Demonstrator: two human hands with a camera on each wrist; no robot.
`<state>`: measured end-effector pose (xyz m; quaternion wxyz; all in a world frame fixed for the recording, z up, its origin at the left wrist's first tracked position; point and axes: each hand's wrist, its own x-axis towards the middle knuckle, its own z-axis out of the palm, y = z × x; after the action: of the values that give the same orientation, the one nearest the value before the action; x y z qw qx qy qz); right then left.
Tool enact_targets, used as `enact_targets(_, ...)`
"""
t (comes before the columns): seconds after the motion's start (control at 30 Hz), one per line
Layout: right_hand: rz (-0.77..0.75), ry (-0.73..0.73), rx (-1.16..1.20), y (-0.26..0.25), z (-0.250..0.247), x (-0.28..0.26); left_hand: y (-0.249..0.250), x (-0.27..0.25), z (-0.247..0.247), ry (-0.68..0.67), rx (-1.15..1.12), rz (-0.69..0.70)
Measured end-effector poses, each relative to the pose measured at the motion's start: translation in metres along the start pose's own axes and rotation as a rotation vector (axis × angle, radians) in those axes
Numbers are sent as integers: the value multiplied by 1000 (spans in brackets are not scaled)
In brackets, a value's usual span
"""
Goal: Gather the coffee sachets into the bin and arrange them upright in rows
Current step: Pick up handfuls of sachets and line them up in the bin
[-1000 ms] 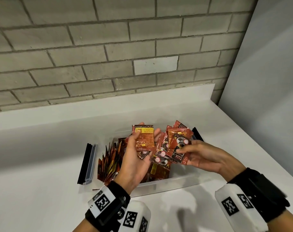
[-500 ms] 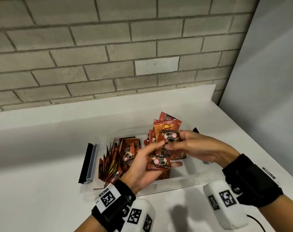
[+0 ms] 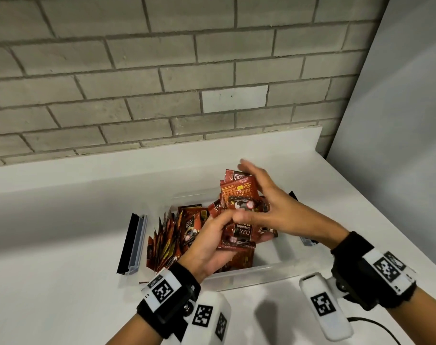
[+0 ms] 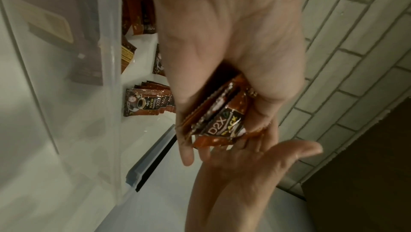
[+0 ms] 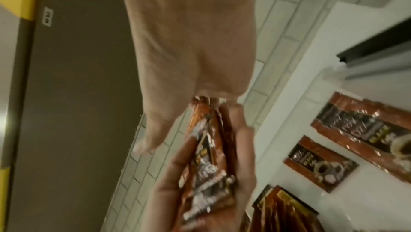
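left hand (image 3: 207, 247) gripping foil sachet stack (image 3: 239, 235), count unclear | right hand (image 3: 281, 212) atop, grip unclear | 1 clear plastic bin (image 3: 261, 272)

Head-cam above; wrist-cams apparently sideways, near sachets (image 3: 239, 235)

Soft overhead light fills the head view, casting faint shadows on the matte white countertop (image 3: 62, 295) just in front of the clear plastic bin (image 3: 256, 273), while the grey brick wall (image 3: 162, 70) behind the bin bows with lens distortion. Both wrist views are dimmer and grainy: the right hand (image 5: 189, 42) is motion-blurred, and glossy red-brown foil coffee sachets (image 5: 322, 167) glint.
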<state>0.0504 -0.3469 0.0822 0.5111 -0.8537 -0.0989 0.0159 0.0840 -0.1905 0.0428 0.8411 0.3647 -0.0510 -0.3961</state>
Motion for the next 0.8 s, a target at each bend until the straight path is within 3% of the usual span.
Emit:
enact_targets(0.13, -93, 49, -167, 7, 12, 0, 0, 0, 2, -45, -22, 22)
enact_targets(0.27, -89, -114, -462, 11, 14, -8, 3, 1, -2, -28, -14, 0)
enact_targets(0.4, -128, -157, -799, 4, 20, -12, 0, 1, -1, 15, 9, -55)
enact_targets(0.63, -241, -158, -633, 10, 11, -9, 7, 0, -5, -7, 167, -193)
enact_targets(0.8, -184, -153, -586, 12, 12, -11, 8, 1, -3, 41, 266, -188)
